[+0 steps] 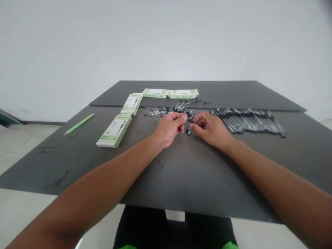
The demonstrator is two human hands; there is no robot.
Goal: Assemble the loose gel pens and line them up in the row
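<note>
Beneath both hands stretches a dark grey surface, split by a seam running parallel to its far edge. Toward its right edge, along the near side of the seam, a long row of clear-and-black pens lies packed side by side. Four white-and-green boxes form a bent line: two end to end near the far edge, two more stepping down toward the near left corner. Midway between the side edges, a loose heap of pen pieces spreads just beyond the left hand and right hand. By the left edge lies a light-green pen. Small black pieces sit between the hands. Bridging the fingertips is a slim dark piece, left thumb and forefinger pressed together at one end, right thumb and fingers pinching the other
</note>
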